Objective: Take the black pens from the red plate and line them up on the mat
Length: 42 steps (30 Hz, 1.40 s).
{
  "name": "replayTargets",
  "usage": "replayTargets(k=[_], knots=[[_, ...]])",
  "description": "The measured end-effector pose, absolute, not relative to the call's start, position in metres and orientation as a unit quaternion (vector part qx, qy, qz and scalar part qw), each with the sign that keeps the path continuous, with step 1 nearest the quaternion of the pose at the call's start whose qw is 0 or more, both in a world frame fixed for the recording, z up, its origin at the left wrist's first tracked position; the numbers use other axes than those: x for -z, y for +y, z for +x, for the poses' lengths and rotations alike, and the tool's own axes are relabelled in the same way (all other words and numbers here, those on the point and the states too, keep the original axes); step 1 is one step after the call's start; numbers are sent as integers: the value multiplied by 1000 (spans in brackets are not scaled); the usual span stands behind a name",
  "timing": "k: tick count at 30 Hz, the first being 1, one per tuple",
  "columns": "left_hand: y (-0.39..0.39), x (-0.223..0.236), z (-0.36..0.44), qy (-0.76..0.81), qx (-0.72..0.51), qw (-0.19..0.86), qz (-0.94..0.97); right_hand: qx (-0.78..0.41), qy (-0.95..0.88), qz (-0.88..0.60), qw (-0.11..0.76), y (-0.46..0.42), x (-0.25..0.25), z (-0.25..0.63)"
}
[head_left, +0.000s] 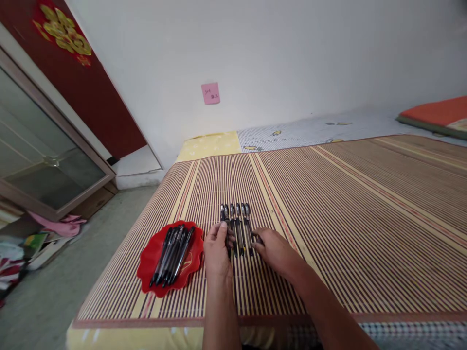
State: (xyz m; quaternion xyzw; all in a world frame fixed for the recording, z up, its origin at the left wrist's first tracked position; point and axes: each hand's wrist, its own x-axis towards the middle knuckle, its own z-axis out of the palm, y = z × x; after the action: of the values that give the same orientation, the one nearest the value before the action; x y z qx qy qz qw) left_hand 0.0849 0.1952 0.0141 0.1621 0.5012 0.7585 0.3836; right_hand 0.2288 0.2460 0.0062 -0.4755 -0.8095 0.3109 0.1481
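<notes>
Several black-capped pens [238, 228] with clear barrels lie side by side in a row on the striped mat, caps pointing away from me. My left hand [218, 248] is at the row's left end, its thumb and fingers closed around the leftmost pen, whose lower part they partly hide. On the other side, my right hand [273, 247] rests by the rightmost pen, its fingers loosely bent and apart, with nothing seen in them. Left of my left hand, a red scalloped plate [146, 257] holds a pile of similar pens [173, 255].
The slatted mat [350, 218] covers a bed against a white wall [284, 63] bearing a pink note [210, 93]. Folded orange cloth [438, 115] lies at the far right. A glass-panelled cabinet [47, 146] and floor clutter [22, 257] are at the left.
</notes>
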Motion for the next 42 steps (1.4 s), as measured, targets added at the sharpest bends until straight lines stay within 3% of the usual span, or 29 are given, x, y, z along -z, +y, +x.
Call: replayTargets(k=[2,5,8,10,27,42], knots=[[194,-15,87,506,-747,393,176,-320,-803,-474,167,248,-13,229],[194,-17,93,517,-721,415,202,-363,-762,-464,270,253,-22,232],[195,-17,101,526,-697,426,237,-475,-660,-436,385,259,-28,235],[196,-18,107,530,-683,427,265,-542,-602,-417,412,262,-29,237],[196,-13,130,534,-593,426,426,-640,-528,-342,441,270,-30,253],[196,-14,132,521,-576,498,385,-664,-512,-322,440,271,-29,254]])
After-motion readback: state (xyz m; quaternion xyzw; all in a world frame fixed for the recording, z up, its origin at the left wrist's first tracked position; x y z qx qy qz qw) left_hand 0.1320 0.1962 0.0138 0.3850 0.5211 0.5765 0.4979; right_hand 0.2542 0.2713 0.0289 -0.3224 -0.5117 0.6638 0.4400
